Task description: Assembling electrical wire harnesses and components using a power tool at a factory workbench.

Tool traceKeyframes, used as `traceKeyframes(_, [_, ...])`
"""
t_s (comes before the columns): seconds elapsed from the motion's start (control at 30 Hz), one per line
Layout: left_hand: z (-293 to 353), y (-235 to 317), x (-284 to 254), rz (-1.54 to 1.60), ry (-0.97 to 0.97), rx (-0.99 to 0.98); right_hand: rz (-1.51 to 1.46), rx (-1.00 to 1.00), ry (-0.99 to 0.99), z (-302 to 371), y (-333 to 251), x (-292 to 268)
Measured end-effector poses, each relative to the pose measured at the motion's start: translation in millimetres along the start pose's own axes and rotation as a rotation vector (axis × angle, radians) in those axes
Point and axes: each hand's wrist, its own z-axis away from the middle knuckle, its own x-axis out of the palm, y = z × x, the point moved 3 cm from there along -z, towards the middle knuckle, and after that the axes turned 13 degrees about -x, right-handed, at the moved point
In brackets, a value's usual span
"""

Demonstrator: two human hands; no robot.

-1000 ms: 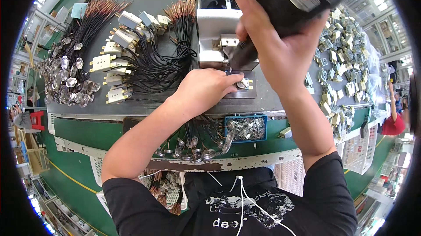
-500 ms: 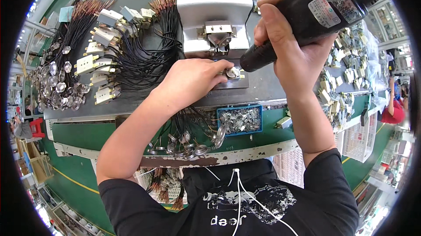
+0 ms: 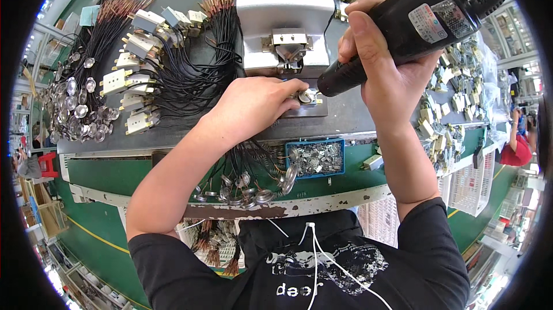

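Observation:
My left hand (image 3: pixel 249 106) is closed, thumb and forefinger pinching a small part with a round metal cap (image 3: pixel 306 97). That part rests on a flat metal block (image 3: pixel 311 109) in front of a grey bench machine (image 3: pixel 285 13). The fingertips hide some of it. In my right hand (image 3: pixel 389 71) is a black electric screwdriver (image 3: pixel 409 19), gripped around its body and tilted. Its nose points down and left, just right of the small part. I cannot tell whether its tip touches the part.
Black wires (image 3: pixel 193 82) with white-and-grey switch-like blocks lie left of the machine. Round metal caps (image 3: pixel 72 105) are bunched farther left. A blue tray (image 3: pixel 344 157) of small metal pieces sits near the front edge. More blocks (image 3: pixel 440 120) are heaped at right.
The electric screwdriver and my right hand have shifted very slightly downward. My left hand keeps its pinch on the small part.

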Motion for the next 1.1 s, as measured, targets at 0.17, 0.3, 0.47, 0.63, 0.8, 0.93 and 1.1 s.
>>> traceKeyframes(0.17, [0,0,0,0.003,0.002,-0.003,-0.016,-0.001,0.001,0,-2,1])
traceKeyframes(0.3, [0,1,0,-0.013,0.006,-0.003,0.012,0.015,0.012,-1,-4,2])
traceKeyframes(0.47, [0,2,0,-0.023,-0.018,-0.022,0.031,0.039,0.021,1,-2,10])
traceKeyframes(0.63, [1,0,1,-0.006,0.009,-0.002,0.042,0.045,-0.002,5,2,12])
traceKeyframes(0.8, [1,1,0,-0.001,0.031,0.022,0.044,0.032,0.033,5,3,12])
traceKeyframes(0.93, [1,1,0,-0.001,0.023,0.011,-0.003,0.009,-0.001,6,8,3])
traceKeyframes(1.1, [0,0,1,-0.014,0.015,0.001,-0.028,-0.012,0.031,-2,-2,-3])
